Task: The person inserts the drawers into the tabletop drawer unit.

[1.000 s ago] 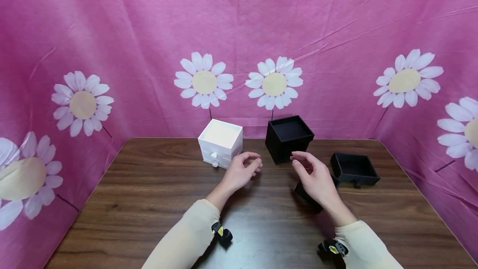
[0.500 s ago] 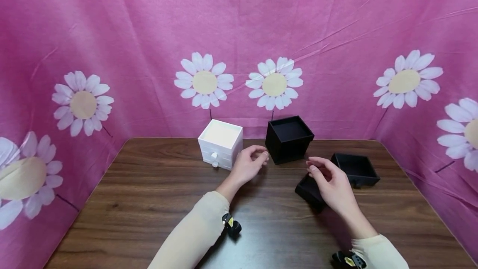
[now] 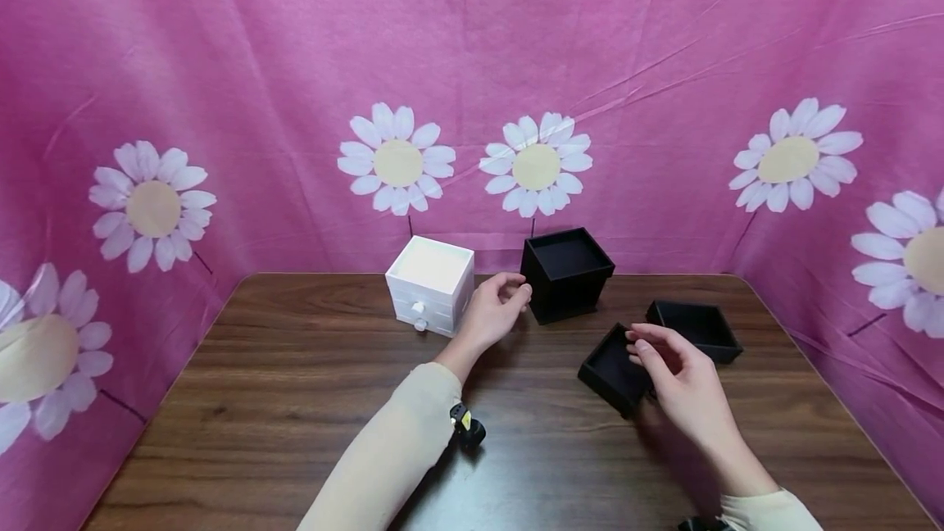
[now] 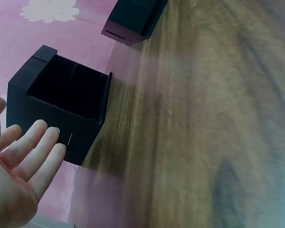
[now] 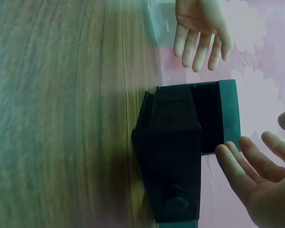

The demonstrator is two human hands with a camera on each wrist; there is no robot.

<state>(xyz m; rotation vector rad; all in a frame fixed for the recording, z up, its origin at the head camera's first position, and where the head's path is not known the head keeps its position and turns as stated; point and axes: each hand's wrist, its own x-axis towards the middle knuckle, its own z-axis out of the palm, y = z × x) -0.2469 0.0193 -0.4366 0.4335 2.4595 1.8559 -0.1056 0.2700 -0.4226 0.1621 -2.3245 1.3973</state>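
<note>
In the head view, my left hand (image 3: 496,311) hovers with relaxed fingers at the left side of a black open-fronted box (image 3: 564,297) with a recessed top. The left wrist view shows those fingers (image 4: 46,166) in front of the box's side wall. My right hand (image 3: 686,392) is over the right edge of a black drawer (image 3: 610,369), which lies turned at an angle on the table. From the right wrist, its fingers (image 5: 235,171) look loosely extended, nothing gripped, and the drawer's front (image 5: 164,166) bears a round knob (image 5: 175,197).
A second black drawer (image 3: 726,342) lies behind my right hand. To the left stands a small white drawer cabinet (image 3: 442,311) with round knobs. The wooden table (image 3: 310,400) ends at a pink curtain (image 3: 280,64) with daisies.
My right hand has drawn back rightward and toward me, uncovering the angled drawer. My left hand has shifted right, from beside the white cabinet to the black box.
</note>
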